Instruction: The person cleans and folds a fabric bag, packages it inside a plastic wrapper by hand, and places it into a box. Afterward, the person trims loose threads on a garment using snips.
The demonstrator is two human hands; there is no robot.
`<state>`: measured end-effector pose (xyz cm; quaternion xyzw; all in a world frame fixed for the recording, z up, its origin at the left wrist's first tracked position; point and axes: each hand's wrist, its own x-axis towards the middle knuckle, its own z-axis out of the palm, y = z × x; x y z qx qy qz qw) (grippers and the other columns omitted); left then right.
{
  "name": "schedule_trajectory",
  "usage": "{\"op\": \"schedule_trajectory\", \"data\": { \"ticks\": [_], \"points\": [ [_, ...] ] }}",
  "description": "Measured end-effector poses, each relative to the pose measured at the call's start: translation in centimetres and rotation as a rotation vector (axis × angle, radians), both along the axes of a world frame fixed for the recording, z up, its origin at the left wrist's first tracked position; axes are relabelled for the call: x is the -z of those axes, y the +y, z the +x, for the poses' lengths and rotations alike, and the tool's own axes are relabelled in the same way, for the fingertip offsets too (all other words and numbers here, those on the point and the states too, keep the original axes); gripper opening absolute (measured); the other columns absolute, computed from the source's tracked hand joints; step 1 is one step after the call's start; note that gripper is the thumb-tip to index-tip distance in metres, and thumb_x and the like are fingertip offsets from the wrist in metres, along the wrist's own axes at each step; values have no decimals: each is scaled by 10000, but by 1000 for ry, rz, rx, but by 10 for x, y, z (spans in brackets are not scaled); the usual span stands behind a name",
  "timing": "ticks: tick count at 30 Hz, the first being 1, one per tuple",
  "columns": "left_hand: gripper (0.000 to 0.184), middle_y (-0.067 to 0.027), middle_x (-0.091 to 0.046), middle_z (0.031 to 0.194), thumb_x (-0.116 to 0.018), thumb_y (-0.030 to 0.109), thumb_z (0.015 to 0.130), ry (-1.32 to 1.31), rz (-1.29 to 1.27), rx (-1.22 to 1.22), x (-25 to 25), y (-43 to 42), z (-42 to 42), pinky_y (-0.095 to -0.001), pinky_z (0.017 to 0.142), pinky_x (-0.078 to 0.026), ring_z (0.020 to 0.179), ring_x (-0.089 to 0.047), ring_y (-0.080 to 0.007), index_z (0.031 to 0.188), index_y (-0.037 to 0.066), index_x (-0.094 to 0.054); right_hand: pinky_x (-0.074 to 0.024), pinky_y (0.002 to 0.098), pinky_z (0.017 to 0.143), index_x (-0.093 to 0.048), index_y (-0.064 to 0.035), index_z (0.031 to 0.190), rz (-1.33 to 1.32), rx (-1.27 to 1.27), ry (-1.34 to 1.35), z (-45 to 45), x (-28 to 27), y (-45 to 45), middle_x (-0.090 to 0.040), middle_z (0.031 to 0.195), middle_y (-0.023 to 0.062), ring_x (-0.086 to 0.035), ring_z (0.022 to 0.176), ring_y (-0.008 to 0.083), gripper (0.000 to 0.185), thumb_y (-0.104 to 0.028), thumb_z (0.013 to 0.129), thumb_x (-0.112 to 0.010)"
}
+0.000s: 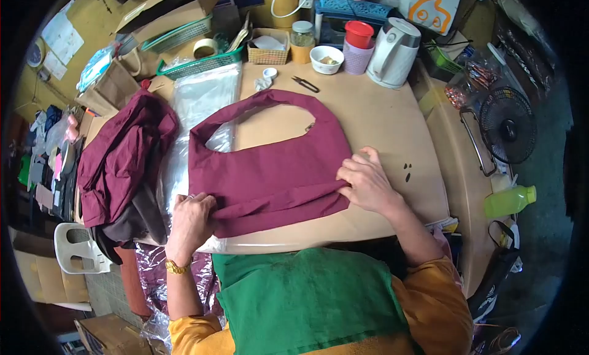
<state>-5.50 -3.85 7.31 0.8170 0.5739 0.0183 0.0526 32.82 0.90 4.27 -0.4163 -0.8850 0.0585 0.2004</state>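
Note:
A maroon cloth shoulder bag (pixel 276 155) lies flat on the table, its looped strap pointing away from me. Across its lower part runs a fold. My left hand (pixel 193 217) grips the bag's lower left edge, fingers curled over the cloth. At the right edge, my right hand (pixel 366 182) pinches the fabric by the end of the fold. Partly beneath the bag, clear plastic sleeves (pixel 205 97) are stacked. A heap of maroon cloth (pixel 126 155), perhaps more bags, sits left of them, with dark cloth at its lower end.
Small thread snips (pixel 305 84) lie beyond the strap. At the back stand a green basket (pixel 202 68), a glass jar (pixel 302 41), a white bowl (pixel 326 59) and an electric kettle (pixel 394 53). A black fan (pixel 508 125) and a green bottle (pixel 510 201) are at right.

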Motion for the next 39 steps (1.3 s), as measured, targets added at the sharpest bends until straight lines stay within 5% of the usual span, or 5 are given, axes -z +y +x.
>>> {"op": "schedule_trajectory", "data": {
  "ticks": [15, 21, 24, 29, 39],
  "points": [
    [343, -70, -528, 806, -750, 30, 533, -162, 237, -19, 102, -12, -32, -418, 742, -421, 815, -546, -290, 777, 103, -521, -385, 466, 936, -554, -84, 707, 292, 20, -72, -3, 56, -30, -491, 773, 58, -527, 776, 233, 98, -35, 682, -635],
    [321, -79, -534, 809, -697, 43, 562, -171, 161, -3, 73, -15, -23, -414, 756, -416, 827, -553, -295, 826, 100, -524, -363, 457, 1014, -699, -51, 1056, -342, -66, -202, -14, -29, -30, -638, 1048, 91, -579, 1046, 256, 257, -224, 868, -680],
    [342, -87, -542, 828, -711, 50, 555, -127, 149, -6, 75, -14, -21, -416, 765, -424, 844, -557, -308, 836, 98, -522, -297, 518, 1092, -621, -69, 1254, -328, 84, 507, -67, -22, -17, -573, 1277, 160, -485, 1259, 306, 446, -344, 905, -657],
    [292, -61, -557, 849, -722, 94, 617, -68, 60, -47, 62, -18, -30, -418, 813, -414, 883, -583, -273, 854, 120, -553, -64, 664, 1141, -283, -155, 1533, -60, 372, -61, -101, 67, -11, -209, 1574, 229, -147, 1469, 424, 772, -552, 922, -537],
    [813, -167, -186, 1607, -558, 607, 874, -142, 184, -164, 79, 13, 45, -666, 1142, -43, 1485, -120, -409, 1514, 152, -347, -30, 689, 1130, -313, -157, 1526, -150, 361, -140, -97, 73, -5, -214, 1581, 222, -125, 1481, 402, 776, -635, 927, -432]
  ]
}}
